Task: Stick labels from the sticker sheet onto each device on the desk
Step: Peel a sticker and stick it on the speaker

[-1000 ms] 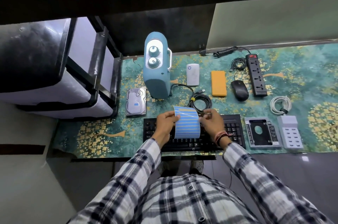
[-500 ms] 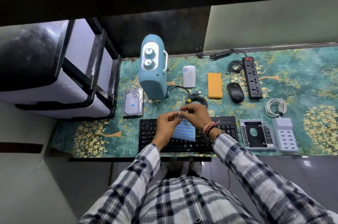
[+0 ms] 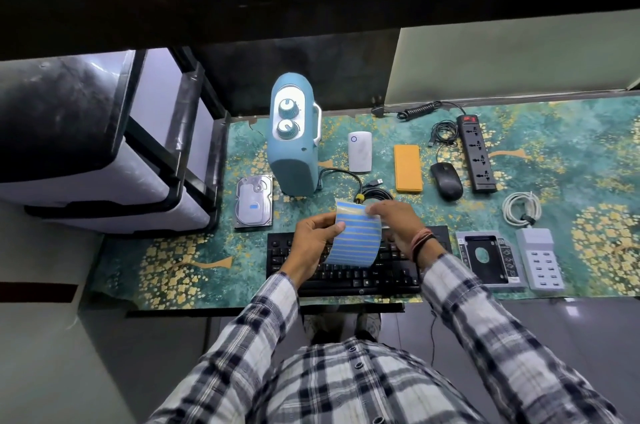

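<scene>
I note the left hand (image 3: 311, 243) pinching the left edge of the sticker sheet (image 3: 355, 236), thumb on its face. The right hand (image 3: 394, 222) pinches the sheet's far right corner with curled fingers. The sheet hangs above the keyboard (image 3: 346, 267), long axis running near to far, stripes crosswise, its far end curling over. Left of it lies the hard drive (image 3: 254, 201), bearing a blue label.

my left grip (image 3: 313, 239) pinches the blue-striped sticker sheet (image 3: 355, 238) at its left edge, curled above the black keyboard (image 3: 346, 276); my right grip (image 3: 393, 221) picks at its top corner. on the tabletop (image 3: 571, 181) a hard drive (image 3: 254, 201) already wears a blue label; the blue speaker (image 3: 294, 143), white box (image 3: 360, 150), orange case (image 3: 408, 163) and mouse (image 3: 446, 181) lie beyond.
</scene>
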